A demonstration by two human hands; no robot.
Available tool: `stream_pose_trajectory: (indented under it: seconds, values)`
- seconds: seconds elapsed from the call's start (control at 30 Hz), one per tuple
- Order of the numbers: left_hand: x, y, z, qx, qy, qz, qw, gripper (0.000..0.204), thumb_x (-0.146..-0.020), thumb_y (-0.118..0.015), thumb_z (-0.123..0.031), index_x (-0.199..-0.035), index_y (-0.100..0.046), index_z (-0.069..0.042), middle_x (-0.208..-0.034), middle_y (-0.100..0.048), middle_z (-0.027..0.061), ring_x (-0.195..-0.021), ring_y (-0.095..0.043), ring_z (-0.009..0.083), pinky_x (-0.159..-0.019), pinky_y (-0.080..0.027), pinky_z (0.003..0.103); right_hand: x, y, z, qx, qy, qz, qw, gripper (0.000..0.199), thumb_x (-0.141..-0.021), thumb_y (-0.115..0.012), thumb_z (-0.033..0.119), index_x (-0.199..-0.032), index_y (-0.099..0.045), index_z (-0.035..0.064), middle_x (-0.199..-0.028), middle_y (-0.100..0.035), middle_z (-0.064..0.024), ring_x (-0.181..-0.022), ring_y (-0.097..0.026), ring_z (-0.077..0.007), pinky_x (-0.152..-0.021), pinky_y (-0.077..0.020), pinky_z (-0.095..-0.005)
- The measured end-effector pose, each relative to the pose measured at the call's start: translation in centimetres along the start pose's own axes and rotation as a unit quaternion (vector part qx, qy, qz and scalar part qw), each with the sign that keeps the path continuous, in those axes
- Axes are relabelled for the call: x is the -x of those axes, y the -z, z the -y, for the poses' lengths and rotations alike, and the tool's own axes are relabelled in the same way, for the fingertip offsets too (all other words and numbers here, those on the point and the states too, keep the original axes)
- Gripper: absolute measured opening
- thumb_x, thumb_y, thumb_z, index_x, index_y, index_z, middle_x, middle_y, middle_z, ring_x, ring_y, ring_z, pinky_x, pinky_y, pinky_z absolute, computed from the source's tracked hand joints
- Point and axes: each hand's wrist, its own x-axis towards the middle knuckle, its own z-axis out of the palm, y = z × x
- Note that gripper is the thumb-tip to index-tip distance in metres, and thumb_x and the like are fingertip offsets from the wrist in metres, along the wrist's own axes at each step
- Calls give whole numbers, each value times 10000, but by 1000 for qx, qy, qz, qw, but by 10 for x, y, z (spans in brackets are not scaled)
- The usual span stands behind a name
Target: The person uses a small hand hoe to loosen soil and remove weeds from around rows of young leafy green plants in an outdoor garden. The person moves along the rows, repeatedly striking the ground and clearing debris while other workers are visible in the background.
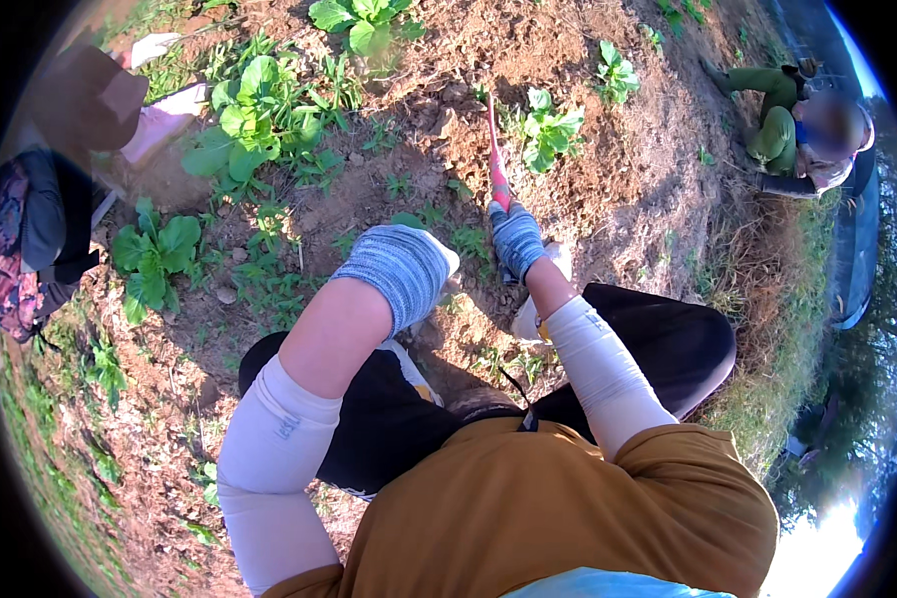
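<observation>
My right hand (517,239), in a blue-grey knit glove, is closed round the handle of a slim pink-red hand tool (497,159). The tool points away from me and its far end meets the soil beside a leafy green plant (550,132); the shape of its head is unclear. My left hand (397,271), gloved alike, is bent low over the ground among small weeds (471,242). Its fingers are turned away from view, so what they hold, if anything, is hidden. Both forearms wear white sleeves, and my knees are bent on either side.
Larger leafy plants (254,125) grow at the left, with another (152,257) nearer me. One person (75,130) is close at the far left. Another person (802,135) in green trousers crouches at the right, near dry grass (743,259) and a blue vehicle-like shape (857,249).
</observation>
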Motion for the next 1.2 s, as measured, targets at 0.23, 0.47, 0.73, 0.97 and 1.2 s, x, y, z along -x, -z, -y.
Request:
stream_pose_trajectory:
  seconds: [0.23, 0.47, 0.73, 0.97, 1.2]
  values:
    - [12, 4, 2, 49, -19, -18, 998, 150, -766, -594, -184, -865, -625, -76, -827, -641, 135, -771, -616, 317, -683, -491, 400, -15, 42, 13, -190, -28, 22, 981, 408, -911, -447, 374, -1112, -468, 20, -623, -537, -94, -409, -522, -191, -360, -438, -323]
    - [12, 6, 3, 27, 6, 28, 999, 194, -779, -589, -215, -905, -641, -77, -828, -647, 146, -787, -621, 319, -717, -495, 408, 57, 34, 25, -305, -143, 128, 933, 340, -909, -451, 406, -1049, -463, 96, -581, -489, -27, -362, -454, -134, -317, -413, -306]
    - [11, 8, 2, 45, -23, 9, 999, 175, -757, -623, -199, -902, -645, -104, -805, -650, 119, -794, -622, 303, -728, -496, 398, -136, 52, 2, -370, -104, -80, 920, 296, -908, -441, 369, -909, -440, 73, -547, -458, -35, -387, -440, -168, -324, -389, -332]
    - [4, 10, 6, 46, -2, 35, 998, 194, -769, -610, -199, -944, -633, -119, -880, -642, 112, -841, -618, 284, -755, -491, 388, -116, 51, 14, -477, -219, 4, 851, 297, -906, -426, 431, -892, -432, 134, -583, -467, -20, -403, -432, -156, -354, -393, -342]
    - [-4, 27, -8, 71, -2, 103, 992, 233, -803, -576, -192, -1026, -623, -139, -1018, -633, 101, -951, -609, 261, -814, -483, 375, -71, 56, 2, -342, -112, 18, 933, 287, -901, -462, 404, -945, -442, 121, -579, -462, -26, -370, -423, -139, -322, -411, -327]
